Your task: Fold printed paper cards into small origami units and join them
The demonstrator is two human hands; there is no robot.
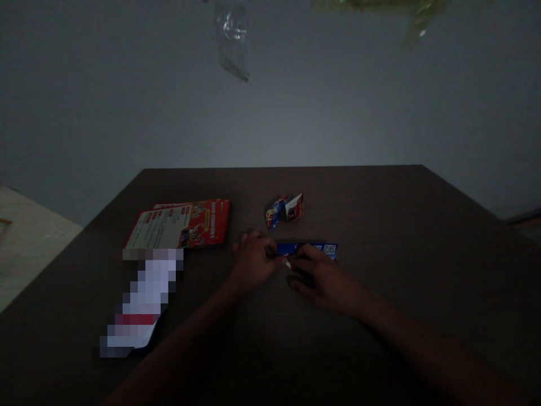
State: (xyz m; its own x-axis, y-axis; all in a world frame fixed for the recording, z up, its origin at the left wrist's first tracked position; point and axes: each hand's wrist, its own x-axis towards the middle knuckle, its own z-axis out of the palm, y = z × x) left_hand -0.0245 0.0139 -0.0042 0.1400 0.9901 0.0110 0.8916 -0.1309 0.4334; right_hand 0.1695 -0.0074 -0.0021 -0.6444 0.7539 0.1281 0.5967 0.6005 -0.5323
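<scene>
A narrow blue printed strip with a QR code (307,248), perhaps a packet or folded card, lies across the dark table in front of me. My left hand (255,260) is closed over its left end, thumb and fingers together. From the right, my right hand (327,279) reaches over the strip's near side with bent fingers, gripping at its middle. A small whitish bit (288,263) shows between the two hands. Just beyond them sits a crumpled, colourful foil wrapper (284,211). The light is dim, and the fingers hide much of the strip.
Red printed booklets or cards (207,225) are stacked at the left of the table (380,208). A blurred-out pale object (147,299) lies nearer, beside my left forearm. Behind the table stands a grey wall (316,101) with clear plastic (232,39) stuck to it.
</scene>
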